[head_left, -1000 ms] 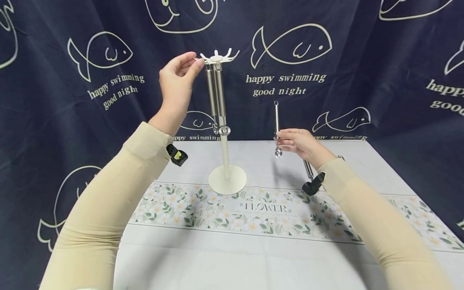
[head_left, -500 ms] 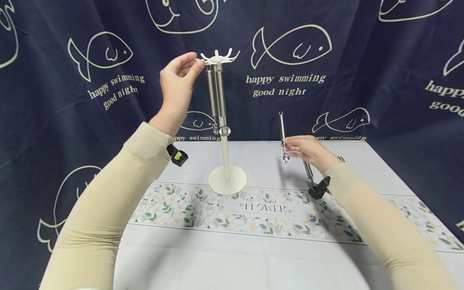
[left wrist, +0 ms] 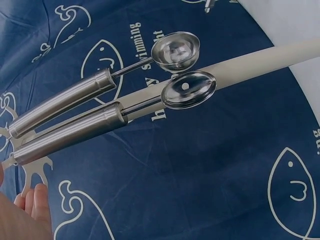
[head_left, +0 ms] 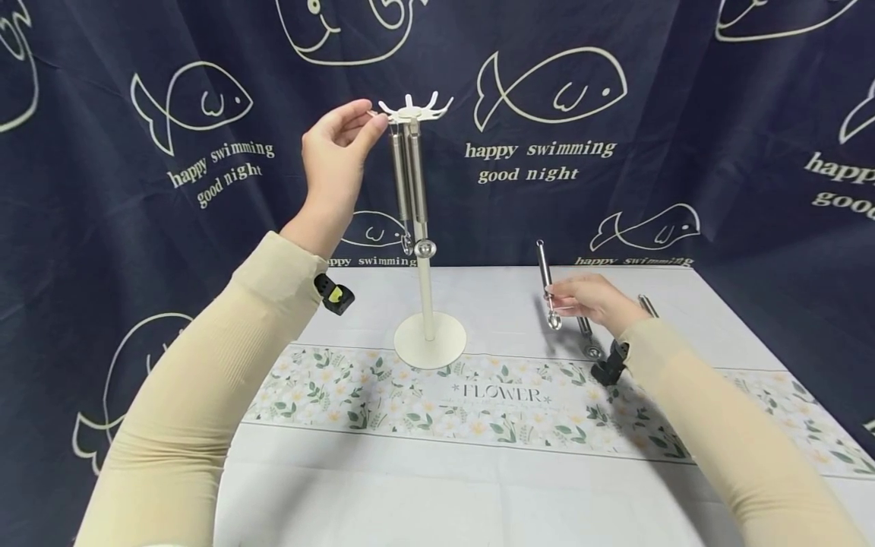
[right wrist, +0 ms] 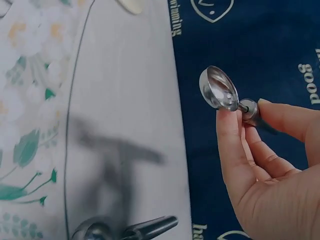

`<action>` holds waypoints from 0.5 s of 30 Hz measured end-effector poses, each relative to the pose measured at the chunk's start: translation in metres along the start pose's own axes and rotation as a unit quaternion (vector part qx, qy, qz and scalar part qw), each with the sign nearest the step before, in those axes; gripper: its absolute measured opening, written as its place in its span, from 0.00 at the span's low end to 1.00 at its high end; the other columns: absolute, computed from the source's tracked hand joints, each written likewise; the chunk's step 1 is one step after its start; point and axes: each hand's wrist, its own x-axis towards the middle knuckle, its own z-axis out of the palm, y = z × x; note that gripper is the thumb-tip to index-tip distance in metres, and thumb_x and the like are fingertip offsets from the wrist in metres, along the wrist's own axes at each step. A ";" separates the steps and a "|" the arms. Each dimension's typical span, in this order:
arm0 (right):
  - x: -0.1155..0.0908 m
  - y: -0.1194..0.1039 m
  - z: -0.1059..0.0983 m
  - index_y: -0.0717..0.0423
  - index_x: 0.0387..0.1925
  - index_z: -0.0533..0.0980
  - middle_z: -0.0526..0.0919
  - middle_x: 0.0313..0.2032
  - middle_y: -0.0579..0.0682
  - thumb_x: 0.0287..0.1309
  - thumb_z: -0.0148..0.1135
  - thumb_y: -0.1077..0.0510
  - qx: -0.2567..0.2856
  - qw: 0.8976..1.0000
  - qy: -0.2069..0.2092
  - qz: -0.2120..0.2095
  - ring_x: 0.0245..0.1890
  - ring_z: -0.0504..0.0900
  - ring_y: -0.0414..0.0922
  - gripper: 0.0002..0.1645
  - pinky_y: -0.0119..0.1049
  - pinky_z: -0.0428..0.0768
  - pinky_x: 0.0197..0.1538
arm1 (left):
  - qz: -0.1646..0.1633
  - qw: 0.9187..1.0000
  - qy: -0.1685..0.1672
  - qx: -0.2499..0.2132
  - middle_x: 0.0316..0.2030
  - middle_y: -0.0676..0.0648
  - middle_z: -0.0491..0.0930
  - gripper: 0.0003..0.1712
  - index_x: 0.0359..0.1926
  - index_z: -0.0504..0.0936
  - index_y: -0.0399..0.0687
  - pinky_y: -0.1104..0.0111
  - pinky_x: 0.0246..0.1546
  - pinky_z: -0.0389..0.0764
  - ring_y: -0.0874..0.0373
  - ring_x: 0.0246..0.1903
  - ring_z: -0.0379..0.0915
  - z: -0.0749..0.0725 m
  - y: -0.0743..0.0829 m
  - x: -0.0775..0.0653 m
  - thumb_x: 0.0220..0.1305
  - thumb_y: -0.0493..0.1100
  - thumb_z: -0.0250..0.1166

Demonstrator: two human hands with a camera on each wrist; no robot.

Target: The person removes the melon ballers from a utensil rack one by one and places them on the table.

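My left hand pinches one hook at the left of the white rotating-style hanging rack. Two steel melon ballers hang from that rack by their handle ends, their scoops pointing down; in the left wrist view one shows a round scoop and the other an oval scoop with a small hole. My right hand holds a third melon baller between thumb and fingers near the scoop end, handle up and tilted left. In the right wrist view its shiny scoop sticks out past the fingertips.
Behind the right hand, another melon baller lies on the white table, and a further steel handle shows beyond the wrist. A flower-printed runner crosses the table. A dark blue fish-print curtain hangs behind.
My right hand has moved down and a little to the right with the melon baller, lower over the table. My left hand has stayed at the rack's hook.
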 end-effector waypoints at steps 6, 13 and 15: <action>0.004 0.010 -0.009 0.57 0.29 0.77 0.84 0.22 0.46 0.64 0.56 0.67 0.005 0.999 0.002 0.038 0.24 0.83 0.36 0.08 0.28 0.85 0.37 | 0.003 1.000 -0.002 -0.003 0.37 0.52 0.81 0.22 0.52 0.81 0.38 0.74 0.51 0.78 0.61 0.40 0.79 0.001 0.003 -0.001 0.57 0.40 0.72; 0.009 0.023 -0.017 0.61 0.38 0.73 0.83 0.25 0.45 0.65 0.56 0.66 0.007 0.998 0.015 0.062 0.27 0.84 0.37 0.02 0.30 0.85 0.40 | -0.001 1.000 -0.004 -0.009 0.37 0.52 0.81 0.22 0.52 0.81 0.38 0.74 0.52 0.78 0.61 0.40 0.79 0.001 0.002 0.000 0.57 0.39 0.72; 0.010 0.028 -0.019 0.62 0.42 0.72 0.82 0.26 0.45 0.65 0.56 0.66 0.000 0.997 0.024 0.068 0.28 0.84 0.38 0.05 0.30 0.85 0.41 | -0.004 1.000 -0.004 -0.006 0.37 0.52 0.81 0.22 0.52 0.81 0.39 0.74 0.52 0.78 0.61 0.40 0.79 0.001 0.002 -0.001 0.57 0.40 0.72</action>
